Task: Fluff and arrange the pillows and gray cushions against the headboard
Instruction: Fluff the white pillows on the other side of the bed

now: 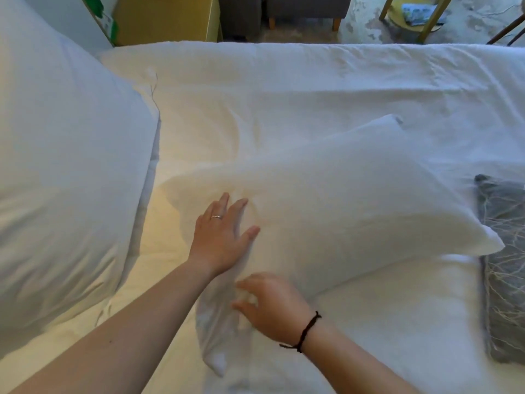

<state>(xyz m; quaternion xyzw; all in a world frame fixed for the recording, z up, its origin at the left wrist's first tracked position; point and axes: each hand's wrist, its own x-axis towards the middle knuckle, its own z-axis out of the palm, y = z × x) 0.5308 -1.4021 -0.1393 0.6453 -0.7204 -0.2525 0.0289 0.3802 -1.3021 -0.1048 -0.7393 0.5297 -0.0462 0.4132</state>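
Observation:
A white pillow (355,206) lies across the middle of the bed, tilted from lower left to upper right. My left hand (224,237) rests flat on its left end with the fingers spread. My right hand (270,305) presses on the pillow's near left corner, fingers apart and slightly blurred, a dark cord around the wrist. A second, larger white pillow (62,177) fills the left side of the view. A gray cushion (505,265) with a pale branch pattern lies at the right edge, partly cut off and touching the middle pillow's right corner.
The white bedding (312,89) stretches to the bed's far edge. Beyond it stand a yellow cabinet (167,18), a dark upholstered seat (284,9) and a wooden-legged stool (417,15) on a worn floor.

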